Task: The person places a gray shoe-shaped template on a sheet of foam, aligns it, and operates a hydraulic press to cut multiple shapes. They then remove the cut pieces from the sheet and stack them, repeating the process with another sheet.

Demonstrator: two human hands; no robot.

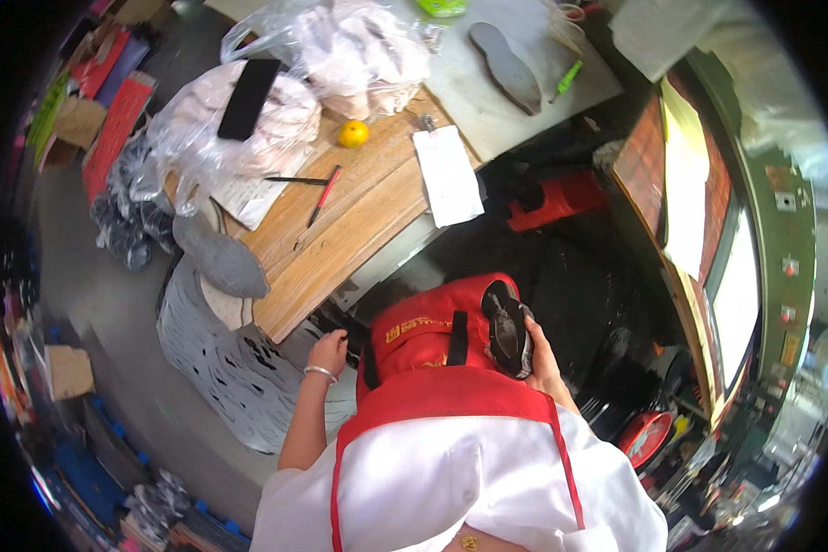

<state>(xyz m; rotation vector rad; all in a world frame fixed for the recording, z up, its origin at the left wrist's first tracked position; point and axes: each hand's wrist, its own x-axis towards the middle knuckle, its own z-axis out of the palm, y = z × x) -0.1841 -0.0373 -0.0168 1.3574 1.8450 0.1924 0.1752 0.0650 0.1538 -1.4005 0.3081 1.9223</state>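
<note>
My right hand (545, 357) grips a black shoe (510, 336) and holds it upright over the right side of my lap, against the red apron (451, 396). The thumb and fingers wrap round its outer side. My left hand (327, 352), with a bracelet at the wrist, is closed to the left of my lap, near the table's front corner. Something dark lies by its fingertips; whether it is held, I cannot make out. Black strips cross the red cloth of the apron between my hands.
The wooden table (340, 221) ahead bears plastic bags (340, 60), a phone (248, 99), an orange fruit (353, 133), pens (325, 195) and paper (448, 175). Grey soles (221, 258) overhang its left edge. Another sole (506, 66) lies farther back. A green machine (782, 248) stands right.
</note>
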